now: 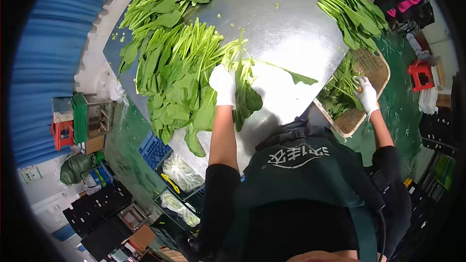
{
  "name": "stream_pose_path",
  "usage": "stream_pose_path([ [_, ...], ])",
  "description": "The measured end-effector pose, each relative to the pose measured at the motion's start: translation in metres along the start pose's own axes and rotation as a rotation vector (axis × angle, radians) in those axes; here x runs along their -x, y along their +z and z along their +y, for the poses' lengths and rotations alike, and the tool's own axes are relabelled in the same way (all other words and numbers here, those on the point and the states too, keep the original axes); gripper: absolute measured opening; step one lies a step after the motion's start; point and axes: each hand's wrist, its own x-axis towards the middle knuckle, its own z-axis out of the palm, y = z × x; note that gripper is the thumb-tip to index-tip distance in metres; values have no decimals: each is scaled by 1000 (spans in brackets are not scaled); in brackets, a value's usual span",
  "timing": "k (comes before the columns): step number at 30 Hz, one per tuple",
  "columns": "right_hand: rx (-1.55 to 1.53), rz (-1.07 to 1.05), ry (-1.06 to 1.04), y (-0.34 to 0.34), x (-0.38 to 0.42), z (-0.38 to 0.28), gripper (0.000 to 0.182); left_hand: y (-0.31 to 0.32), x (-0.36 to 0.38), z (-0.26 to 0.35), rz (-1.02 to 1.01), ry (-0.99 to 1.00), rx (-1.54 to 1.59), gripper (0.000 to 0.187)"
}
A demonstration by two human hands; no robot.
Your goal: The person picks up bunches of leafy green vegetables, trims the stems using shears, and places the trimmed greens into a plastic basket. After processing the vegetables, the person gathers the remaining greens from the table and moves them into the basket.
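My left hand [223, 86], in a white glove, is closed on stems of leafy greens at the right edge of a big pile [177, 82] on the metal table [272, 24]. Dark green leaves [248, 99] hang beside that hand, and one long-stemmed leaf [302, 78] lies to its right. My right hand [366, 94], also gloved in white, is over the right side of a tan plastic basket [374, 65] holding loose greens [340, 87]. Its fingers curl in at the leaves, with a small orange spot by them; what they hold I cannot make out.
More greens lie at the table's far left [167, 0], and a separate bunch [353, 12] rests at its far right corner. Cut stem bits dot the metal. A blue crate [154, 149] and bagged vegetables [182, 172] stand below left; a red stool [421, 75] is at right.
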Motion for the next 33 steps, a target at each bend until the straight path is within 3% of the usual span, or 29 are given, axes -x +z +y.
stream_pose_path([
  [1, -117, -12, 16, -1, -1, -18, 43, -5, 5, 1, -4, 7, -7, 30],
  [4, -357, 3, -83, 11, -11, -69, 35, -54, 20, 18, 18, -111, 559, 24],
  [5, -373, -1, -119, 17, -15, -87, 34, -77, 25, 29, 137, -119, 759, 20],
  [9, -703, -156, -197, 34, -49, -169, 37, -152, 36, 27, 210, -239, 876, 21],
  [10, -854, -249, -148, 23, -53, -200, 38, -162, 39, 23, 189, -236, 889, 21],
  [11, -1226, -326, -237, 67, -64, -214, 39, -170, 42, 22, 157, -244, 906, 22],
  [13, -796, -358, -320, 15, -71, -276, 46, -170, 51, 14, 38, -259, 849, 22],
  [14, -706, -338, -468, 21, -76, -290, 52, -168, 56, 10, -10, -273, 804, 22],
  [15, -894, -306, -550, 55, -79, -305, 52, -164, 61, 7, -58, -284, 760, 22],
  [16, -735, -328, -588, 58, -78, -318, 49, -155, 66, 2, -101, -339, 881, 23],
  [17, -575, -349, -622, 60, -76, -326, 47, -146, 70, -8, -113, -281, 721, 26],
  [21, -440, -311, -813, 101, -73, -303, 38, -123, 84, -22, -171, -300, 738, 28],
  [23, -693, -512, -356, 109, -71, -285, 28, -113, 88, -17, -249, -372, 910, 18],
  [25, -372, -249, -691, 92, -66, -251, 23, -101, 87, -11, -400, -386, 961, 17],
  [29, -391, -139, -695, 72, -65, -186, 26, -71, 43, -3, -325, -369, 753, 18],
  [30, -365, -91, -698, 74, -66, -172, 28, -43, 30, -12, -170, -235, 544, 23],
  [31, -333, -245, -577, 57, -67, -167, 28, -25, 19, -15, -18, -102, 333, 27],
  [33, -409, -208, -614, 62, -74, -147, 31, -25, 3, 11, -140, -64, 289, 38],
])
